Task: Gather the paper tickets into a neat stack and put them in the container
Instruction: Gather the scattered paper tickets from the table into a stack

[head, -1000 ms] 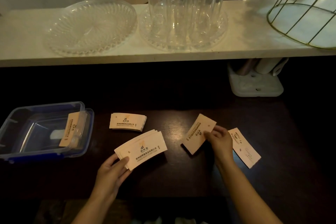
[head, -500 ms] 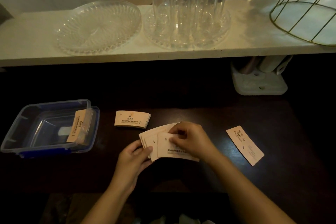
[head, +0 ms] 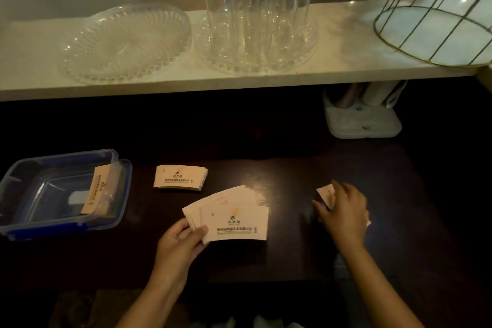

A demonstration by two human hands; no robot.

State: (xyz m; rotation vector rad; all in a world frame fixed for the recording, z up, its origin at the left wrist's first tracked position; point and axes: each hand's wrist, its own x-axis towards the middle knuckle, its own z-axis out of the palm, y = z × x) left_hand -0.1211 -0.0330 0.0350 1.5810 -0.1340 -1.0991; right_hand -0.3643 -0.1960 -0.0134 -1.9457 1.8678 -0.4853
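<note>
My left hand (head: 178,245) grips a fanned bunch of pale tickets (head: 234,218) by its left end, above the dark table. A neat stack of tickets (head: 179,178) lies on the table behind the fan. My right hand (head: 343,210), blurred, rests with fingers spread on a single ticket (head: 325,192) at the right; only its corners show. The clear plastic container (head: 61,156) with blue trim sits at the left, and a ticket stack (head: 97,189) leans against its right wall inside.
A pale shelf runs across the back, carrying a cut-glass dish (head: 125,40), tall glasses on a glass tray (head: 255,8) and a gold wire basket (head: 436,29). Under the shelf at the right stands a white holder (head: 362,122).
My right hand laid a ticket onto the fan in my left hand, then swung right onto the single ticket. The fan has one more ticket.
</note>
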